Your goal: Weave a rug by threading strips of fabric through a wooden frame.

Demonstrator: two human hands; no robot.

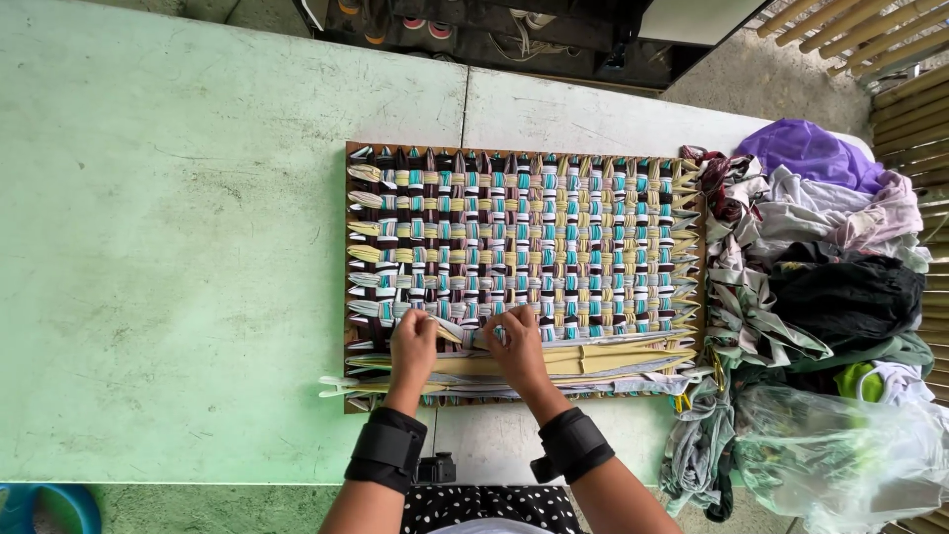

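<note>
A rectangular wooden weaving frame (353,247) lies on the pale green table (178,257), filled with a mat of interlaced fabric strips (534,237) in white, teal, yellow and maroon. My left hand (413,346) and my right hand (516,348) rest on the near edge of the woven part, close together. Both pinch fabric strips where the weave meets the loose yellow and grey strips (593,358) that run lengthwise along the frame's near side. Each wrist wears a black strap.
A heap of fabric scraps and cut clothing (811,257) in purple, grey, black and green lies right of the frame, with a clear plastic bag (840,445) in front. A blue tub (44,506) sits below the table's left corner. Bamboo poles (890,49) stand far right.
</note>
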